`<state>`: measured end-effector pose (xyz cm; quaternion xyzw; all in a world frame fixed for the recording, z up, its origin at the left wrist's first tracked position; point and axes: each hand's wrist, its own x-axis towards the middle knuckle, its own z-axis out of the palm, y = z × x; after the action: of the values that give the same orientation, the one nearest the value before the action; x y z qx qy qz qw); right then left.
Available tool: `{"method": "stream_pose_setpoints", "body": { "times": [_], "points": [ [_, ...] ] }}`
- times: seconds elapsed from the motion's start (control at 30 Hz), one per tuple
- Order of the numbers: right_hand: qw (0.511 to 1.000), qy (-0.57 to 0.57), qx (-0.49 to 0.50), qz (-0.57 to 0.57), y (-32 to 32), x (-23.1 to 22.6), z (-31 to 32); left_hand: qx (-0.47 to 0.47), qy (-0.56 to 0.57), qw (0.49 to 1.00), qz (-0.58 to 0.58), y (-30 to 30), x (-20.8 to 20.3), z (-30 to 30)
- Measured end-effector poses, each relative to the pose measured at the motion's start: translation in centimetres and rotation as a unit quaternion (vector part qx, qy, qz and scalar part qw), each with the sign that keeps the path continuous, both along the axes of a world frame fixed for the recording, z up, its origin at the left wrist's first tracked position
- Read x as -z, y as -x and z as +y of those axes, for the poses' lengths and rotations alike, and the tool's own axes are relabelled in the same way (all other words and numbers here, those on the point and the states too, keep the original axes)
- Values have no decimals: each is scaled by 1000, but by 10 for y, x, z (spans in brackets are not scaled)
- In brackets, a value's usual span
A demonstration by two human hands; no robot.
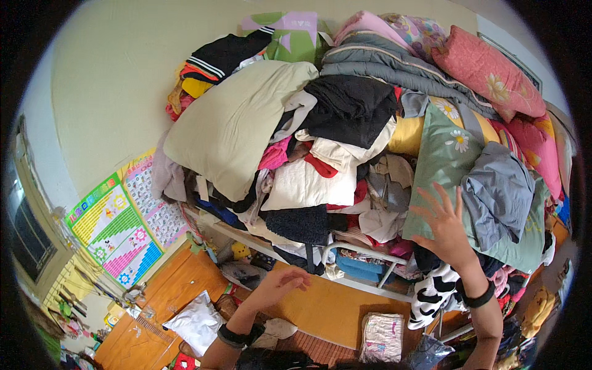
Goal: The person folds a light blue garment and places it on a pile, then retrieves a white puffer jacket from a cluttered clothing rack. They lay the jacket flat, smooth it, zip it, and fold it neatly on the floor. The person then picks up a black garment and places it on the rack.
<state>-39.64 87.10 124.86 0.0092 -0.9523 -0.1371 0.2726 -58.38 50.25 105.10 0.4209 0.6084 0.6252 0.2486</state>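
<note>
My right hand [445,231] is raised with its fingers spread and nothing in it. It shows in front of a green pillow [431,166] with a daisy print; I cannot tell if it touches. A crumpled grey-blue garment [501,194] lies on that pillow beside the hand. Lower and left, my left hand [282,288] is held out bare, its fingers loosely extended, in front of the orange-brown board [333,317]. Above both hands rises a big heap of clothes, with a white folded cloth [308,185], a black garment [351,108] and a pale green pillow [240,117].
A white metal bed rail [364,250] runs below the heap. Rolled grey quilts [394,61] and a pink pillow [487,71] lie at the back. A black-and-white spotted cloth [431,296] hangs at the right. A white plastic bag [196,322] rests on the wooden surface at left.
</note>
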Motion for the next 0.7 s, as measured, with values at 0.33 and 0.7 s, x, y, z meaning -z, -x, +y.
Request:
{"method": "stream_pose_setpoints", "body": {
  "times": [0.33,0.7],
  "points": [
    [969,199,-140,39,160,13,-54,18,35,999,21,44,-5,-8],
    [980,-31,62,187,351,-72,-59,-71,64,995,-6,66,14,-62]
  ]
}}
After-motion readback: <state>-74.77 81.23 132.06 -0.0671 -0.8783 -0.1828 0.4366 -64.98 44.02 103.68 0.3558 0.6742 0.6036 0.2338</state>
